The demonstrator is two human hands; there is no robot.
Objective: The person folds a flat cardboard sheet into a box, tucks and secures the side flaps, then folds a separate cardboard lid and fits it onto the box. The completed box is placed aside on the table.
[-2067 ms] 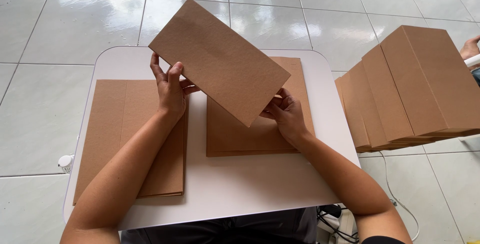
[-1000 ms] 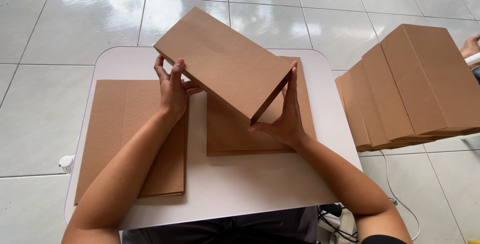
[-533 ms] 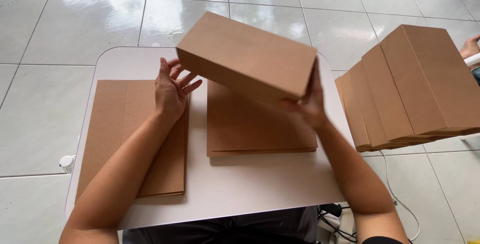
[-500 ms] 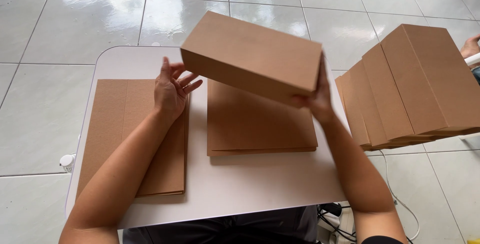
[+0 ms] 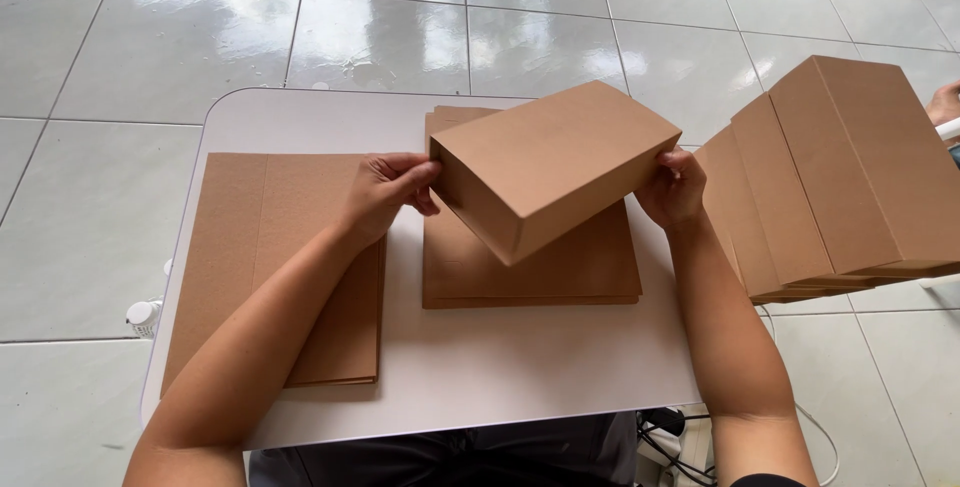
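Observation:
I hold a brown cardboard box sleeve [image 5: 560, 162], opened into a rectangular tube, above the white table [image 5: 500, 367]. My left hand [image 5: 385, 192] grips its near-left open end. My right hand [image 5: 672, 187] grips its right end. The sleeve hovers tilted over a stack of flat brown cardboard sheets [image 5: 530, 267] in the middle of the table. Another stack of flat cardboard sheets [image 5: 275, 267] lies on the left side, partly under my left forearm.
Several formed brown boxes [image 5: 840, 177] lean in a row off the table's right edge. Another person's hand [image 5: 943, 102] shows at the far right. A small white bottle [image 5: 143, 315] and cables [image 5: 665, 427] sit on the glossy tiled floor.
The flat cardboard piece was popped open into a box shape, raised and turned. My left hand let go briefly and now grips its left end again; my right hand shifted to the right end.

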